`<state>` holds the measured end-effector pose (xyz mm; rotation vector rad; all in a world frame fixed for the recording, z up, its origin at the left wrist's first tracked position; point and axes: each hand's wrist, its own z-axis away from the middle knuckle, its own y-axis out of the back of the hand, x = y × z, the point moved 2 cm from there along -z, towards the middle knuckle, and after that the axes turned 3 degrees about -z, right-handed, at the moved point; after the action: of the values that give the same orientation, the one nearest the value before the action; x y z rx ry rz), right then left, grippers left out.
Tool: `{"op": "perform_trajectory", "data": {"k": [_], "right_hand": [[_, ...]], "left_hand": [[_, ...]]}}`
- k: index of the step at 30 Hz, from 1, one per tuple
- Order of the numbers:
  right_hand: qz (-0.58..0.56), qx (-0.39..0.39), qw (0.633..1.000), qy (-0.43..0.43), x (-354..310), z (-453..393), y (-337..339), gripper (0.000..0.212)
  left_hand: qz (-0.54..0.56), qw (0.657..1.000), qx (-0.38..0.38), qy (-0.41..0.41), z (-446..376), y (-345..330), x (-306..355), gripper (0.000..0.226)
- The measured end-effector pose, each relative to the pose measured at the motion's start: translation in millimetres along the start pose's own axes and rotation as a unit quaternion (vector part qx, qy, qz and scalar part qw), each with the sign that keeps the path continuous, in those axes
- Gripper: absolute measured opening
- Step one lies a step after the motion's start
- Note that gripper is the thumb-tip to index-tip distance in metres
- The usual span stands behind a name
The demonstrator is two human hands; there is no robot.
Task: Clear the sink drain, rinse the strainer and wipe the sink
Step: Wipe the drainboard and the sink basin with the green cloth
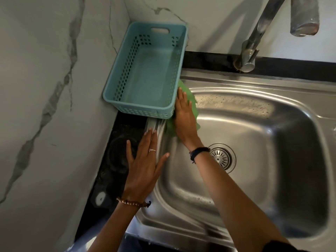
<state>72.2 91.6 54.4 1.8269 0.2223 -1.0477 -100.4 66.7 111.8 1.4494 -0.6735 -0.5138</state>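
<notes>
at the far left we see the marble wall (45, 88), grey veins running down it, meeting the black counter (116, 160) in the corner. on that counter stands a blue plastic basket (116, 82), its walls perforated, a handle slot in the far end, nothing visible inside it. its near right corner hangs over the sink's rim.

next we come to our left hand (143, 166), lying flat with fingers straight and spread, palm down across the edge where the counter meets the ridged steel rim; it holds nothing. a ring sits on one finger and a bead bracelet (133, 203) on the wrist.

just right of it, our right hand (183, 115) presses flat, fingers straight and together, on a green cloth (190, 99) spread over the sink's left rim, right beside the basket's corner. a dark band (199, 151) circles that wrist. the two hands are apart, the right farther forward.

further right lies the steel sink (272, 133), its basin wet with droplets along the far slope. the strainer (221, 158) sits in the drain at the bottom, partly hidden behind the right wrist. above the back rim rises the tap (254, 42), its spout overhead at the top right.
</notes>
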Motion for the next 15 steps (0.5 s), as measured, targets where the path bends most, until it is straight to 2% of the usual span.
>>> {"op": "perform_trajectory", "data": {"k": [3,9,12,15], "right_hand": [[0.147,0.008,0.989,0.030,5,-21,11,0.060],[0.282,-0.007,0.957,0.067,22,-29,36,0.073],[0.344,-0.009,0.938,0.040,51,-16,61,0.088],[0.393,-0.003,0.920,0.001,82,0,100,0.091]], "left_hand": [[-0.021,1.000,0.010,-0.014,-9,-2,4,0.063],[-0.117,0.993,0.011,0.000,-17,-15,4,0.063],[-0.135,0.991,0.014,-0.012,-13,-21,6,0.064],[-0.134,0.989,0.035,-0.055,-7,-26,9,0.071]]}}
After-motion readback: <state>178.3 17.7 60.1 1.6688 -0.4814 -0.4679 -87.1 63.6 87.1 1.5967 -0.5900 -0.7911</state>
